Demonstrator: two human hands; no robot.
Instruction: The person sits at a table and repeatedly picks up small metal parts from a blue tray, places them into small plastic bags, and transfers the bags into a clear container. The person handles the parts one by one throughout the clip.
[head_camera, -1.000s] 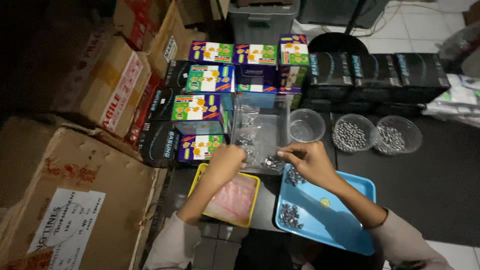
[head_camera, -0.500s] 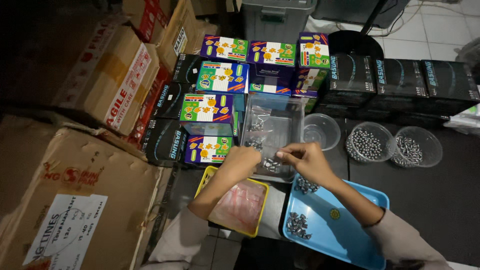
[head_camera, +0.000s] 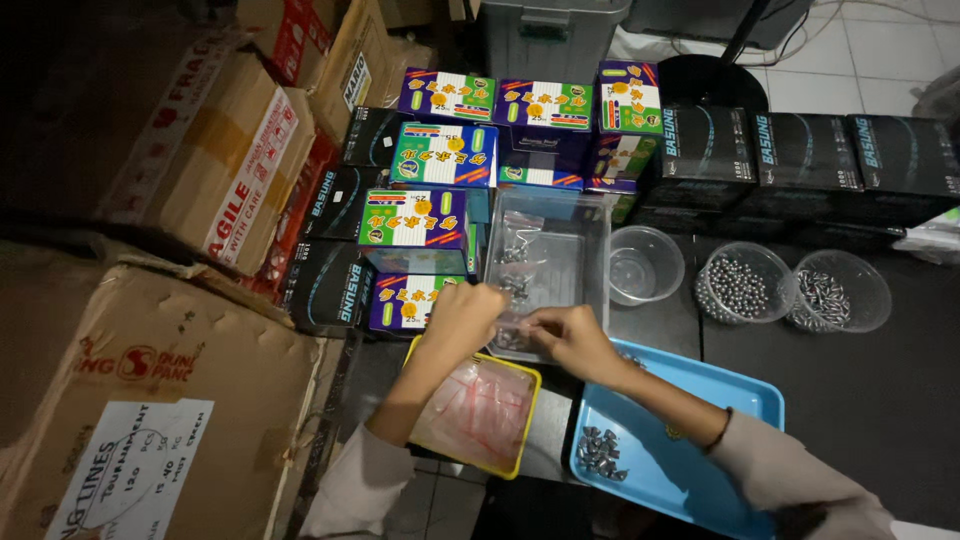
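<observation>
Both the left hand (head_camera: 462, 318) and right hand (head_camera: 566, 335) pinch what seems a small clear bag (head_camera: 512, 330) over the clear box (head_camera: 548, 262) of filled bags; the blue tray (head_camera: 700, 440) at the surface's near edge holds metal pieces (head_camera: 600, 452).

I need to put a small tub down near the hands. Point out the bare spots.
Bare dark tabletop lies right of the blue tray, below the two tubs of metal pieces. The blue tray's middle is mostly bare. It is crowded around both hands, over the clear bin and yellow tray.
</observation>
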